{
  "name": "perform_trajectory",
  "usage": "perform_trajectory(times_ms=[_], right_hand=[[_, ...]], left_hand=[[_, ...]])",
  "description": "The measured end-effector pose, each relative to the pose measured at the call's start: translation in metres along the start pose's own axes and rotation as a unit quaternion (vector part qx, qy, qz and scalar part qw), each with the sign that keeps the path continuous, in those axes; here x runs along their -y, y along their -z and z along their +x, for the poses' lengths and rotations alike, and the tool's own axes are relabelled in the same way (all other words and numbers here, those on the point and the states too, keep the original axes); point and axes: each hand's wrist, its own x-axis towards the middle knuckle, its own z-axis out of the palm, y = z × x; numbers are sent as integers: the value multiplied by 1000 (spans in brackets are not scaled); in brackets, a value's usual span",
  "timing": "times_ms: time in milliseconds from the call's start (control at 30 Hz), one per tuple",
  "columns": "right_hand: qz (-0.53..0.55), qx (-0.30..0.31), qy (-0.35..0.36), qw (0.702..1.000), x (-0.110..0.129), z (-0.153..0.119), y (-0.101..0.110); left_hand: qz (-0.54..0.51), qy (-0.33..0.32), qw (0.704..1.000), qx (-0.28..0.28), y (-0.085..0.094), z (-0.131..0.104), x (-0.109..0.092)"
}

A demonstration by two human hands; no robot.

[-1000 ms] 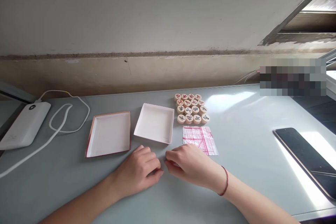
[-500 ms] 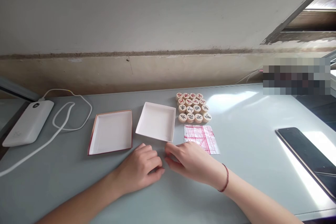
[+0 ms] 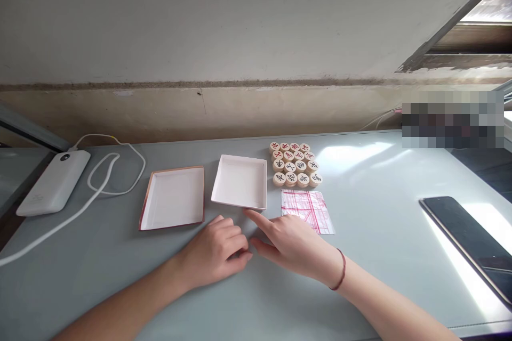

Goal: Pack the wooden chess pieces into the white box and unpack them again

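Observation:
My right hand [image 3: 294, 245], a dark red cord round its wrist, stretches its index finger to the front edge of a shallow white box tray [image 3: 239, 181]. The thumb is apart and nothing is held. My left hand [image 3: 218, 249] rests on the table with fingers curled in, holding nothing that shows. Up and left of it lies a second open tray, the box lid [image 3: 174, 197], with brown-red outer sides. Stacked xiangqi pieces [image 3: 295, 165] with red and black characters stand in rows right of the white tray. A folded plastic sheet with red lines [image 3: 306, 208] lies before them, partly under my right hand.
A white power bank [image 3: 54, 184] with a white cable [image 3: 98, 189] lies at the left. On the right lies a black phone [image 3: 464, 240]. The wall [image 3: 240, 112] borders the grey table [image 3: 372, 234] at the back. A blurred patch covers the back right corner.
My right index finger has stretched out along the white tray's front edge. The tray has turned slightly and now sits straighter. My left hand has hardly moved; the view has shifted a little.

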Motion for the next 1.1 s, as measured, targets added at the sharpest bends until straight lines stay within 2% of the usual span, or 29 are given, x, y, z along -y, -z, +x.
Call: perform_trajectory(times_ms=[67, 133, 200, 267, 367, 467, 533, 633, 767, 1100], right_hand=[[12, 7, 0, 1000, 0, 0, 1], [21, 12, 2, 1000, 1, 0, 2], [21, 10, 5, 1000, 2, 1, 2], [18, 10, 3, 1000, 2, 1, 3], [47, 35, 5, 998, 0, -1, 11], [106, 73, -4, 992, -11, -9, 28], [114, 72, -50, 990, -24, -17, 40], [66, 46, -145, 986, -45, -25, 49], [18, 57, -207, 976, -60, -25, 47], [10, 64, -171, 983, -54, -16, 34]], left_hand=[[21, -12, 999, -25, 2, 0, -2], [62, -12, 994, -88, 6, 1, -3], [122, 15, 980, -153, 12, 2, -2], [196, 57, 961, -184, 17, 2, 3], [292, 99, 933, -187, 21, 2, 14], [307, 90, 931, -177, 22, 4, 19], [305, 78, 933, -175, 22, 5, 18], [297, 65, 938, -169, 20, 5, 12], [277, 52, 945, -165, 16, 6, 7], [173, -8, 977, -121, 6, 1, 3]])
